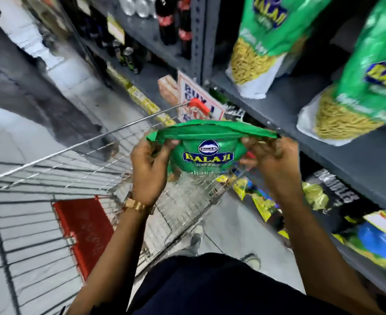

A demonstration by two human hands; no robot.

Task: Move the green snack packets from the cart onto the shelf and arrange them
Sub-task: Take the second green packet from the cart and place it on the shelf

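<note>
head view, looking down over a wire cart (57,169) parked beside grey metal shelving. both hands hold one green snack packet (210,151) up in the air, above the far end of the cart and just short of the shelf edge (319,142). left hand (150,171) grips the packet's left side, fingers curled around behind it, thumb near the top seam. right hand (276,164) grips the right side, fingers pinching the top seam at its corner. packet is face toward the camera, blue-and-yellow logo readable, top seam stretched roughly level between the two hands. lower part of the packet is hidden behind the hands and blurred.

gold watch (135,204) on the left wrist. two more green packets already stand on the shelf to the upper right: one farther back (264,37), one nearer (364,92), both upright with a slight tilt, showing yellow contents through a clear window. they sit apart from each other and apart from the held packet.

cart basket shows a red panel (85,230) near the person; cannot tell what else lies in it from this angle. red corner cap (198,105) at the cart's far end, with a white sign (198,94) behind it. dark bottles (173,21) on the shelving farther along the aisle. yellow and blue packets (260,201) on the lower shelf, blurred.
</note>
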